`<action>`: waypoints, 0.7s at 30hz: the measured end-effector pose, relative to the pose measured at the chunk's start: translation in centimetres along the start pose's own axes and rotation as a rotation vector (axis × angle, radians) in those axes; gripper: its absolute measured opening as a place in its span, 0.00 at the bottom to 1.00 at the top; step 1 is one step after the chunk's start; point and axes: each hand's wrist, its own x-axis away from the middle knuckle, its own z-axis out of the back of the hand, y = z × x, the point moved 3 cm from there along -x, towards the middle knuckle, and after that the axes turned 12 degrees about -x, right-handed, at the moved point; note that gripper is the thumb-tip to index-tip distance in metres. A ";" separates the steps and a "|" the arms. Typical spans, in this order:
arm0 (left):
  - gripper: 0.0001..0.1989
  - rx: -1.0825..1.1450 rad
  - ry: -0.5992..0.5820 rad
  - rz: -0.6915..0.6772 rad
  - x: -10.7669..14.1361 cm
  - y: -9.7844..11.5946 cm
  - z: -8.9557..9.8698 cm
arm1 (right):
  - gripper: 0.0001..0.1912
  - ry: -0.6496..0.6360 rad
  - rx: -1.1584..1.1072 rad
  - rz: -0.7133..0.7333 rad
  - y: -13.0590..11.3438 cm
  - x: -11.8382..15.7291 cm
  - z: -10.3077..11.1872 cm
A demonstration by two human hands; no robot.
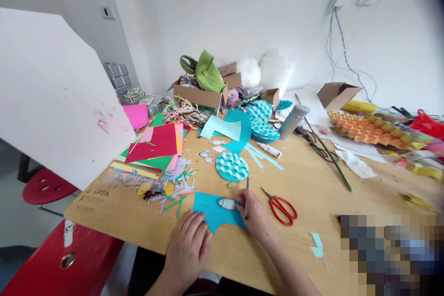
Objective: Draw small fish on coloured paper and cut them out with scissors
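Observation:
My left hand (189,243) lies with outstretched fingers on the lower left edge of a piece of blue paper (211,216). On that paper rests a small paper fish cutout (227,204) with a dark outline. My right hand (255,215) grips a pen (246,210), and its fingertips are at the tail end of the fish. Whether they touch the fish I cannot tell. Red-handled scissors (281,208) lie to the right of this hand. Just above the blue paper is a round disc with a teal wave pattern (232,166). More fish cutouts (206,156) lie beyond it.
Coloured paper sheets (152,145) and paper scraps (178,194) spread to the left. Farther back stand a cardboard box (199,97) and a grey bottle (294,120). A glue bottle (269,149), a green stick (329,155) and an orange egg tray (367,130) lie rightward.

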 end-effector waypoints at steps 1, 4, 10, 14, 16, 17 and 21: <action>0.10 -0.003 -0.003 -0.002 0.0 0.0 0.0 | 0.09 0.005 -0.036 0.002 -0.1 0.1 0.1; 0.10 -0.004 -0.013 -0.005 0.1 0.0 -0.1 | 0.08 -0.017 -0.151 0.000 -0.3 0.1 0.3; 0.10 -0.003 -0.023 -0.004 0.2 0.0 -0.2 | 0.07 -0.029 -0.372 0.003 -1.2 0.3 1.4; 0.10 0.001 -0.032 -0.002 0.2 0.0 -0.2 | 0.12 0.058 -0.494 -0.025 -1.0 0.7 1.9; 0.10 0.002 -0.033 -0.004 0.2 0.0 -0.2 | 0.14 0.094 -0.560 -0.047 -0.6 1.0 1.9; 0.10 0.002 -0.033 -0.007 0.2 0.0 -0.2 | 0.15 0.113 -0.586 -0.058 -0.4 1.1 1.9; 0.10 -0.001 -0.034 -0.015 0.2 0.0 -0.1 | 0.18 0.205 -0.597 -0.088 0.0 1.5 2.1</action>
